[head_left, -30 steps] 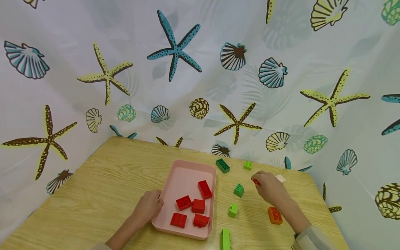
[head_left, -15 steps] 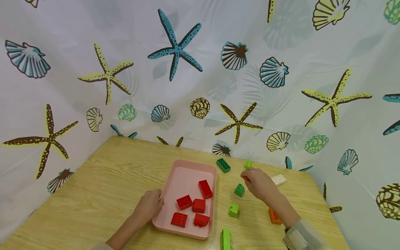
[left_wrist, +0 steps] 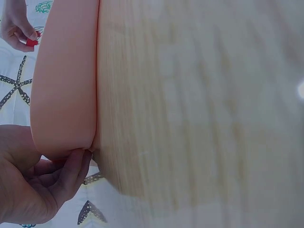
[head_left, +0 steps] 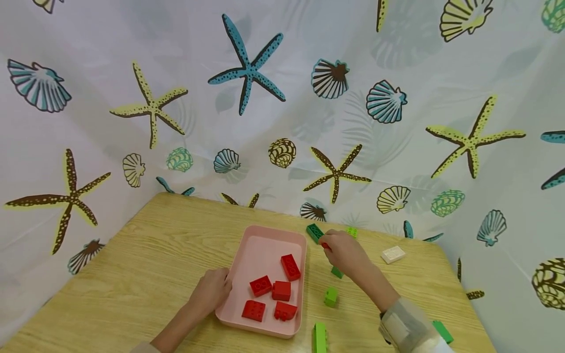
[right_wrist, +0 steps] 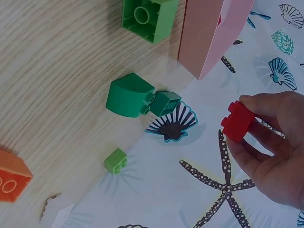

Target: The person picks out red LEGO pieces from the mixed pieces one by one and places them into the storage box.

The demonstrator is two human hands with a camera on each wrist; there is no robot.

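My right hand (head_left: 346, 252) pinches a red toy building brick (right_wrist: 237, 122) between thumb and fingertips, its studs showing in the right wrist view. It is held above the table, to the right of the pink tray (head_left: 262, 247). In the head view the hand overlaps a green curved brick (head_left: 337, 272) and sits just beside a dark green brick (head_left: 315, 232). My left hand (head_left: 208, 292) grips the tray's left side, its fingers curled at the wall in the left wrist view. Several red bricks (head_left: 281, 290) lie in the tray's near half.
On the wooden table (head_left: 185, 235), right of the tray, lie light green bricks (head_left: 330, 297), a long one (head_left: 320, 337) near the front and a white brick (head_left: 393, 254). A green brick (head_left: 443, 332) is by my right sleeve. An orange brick (right_wrist: 13, 175) shows in the right wrist view.
My right hand has moved left toward the tray with the red brick. The white brick is uncovered, and the sleeve now hides the orange brick in the head view. My left hand stays put.
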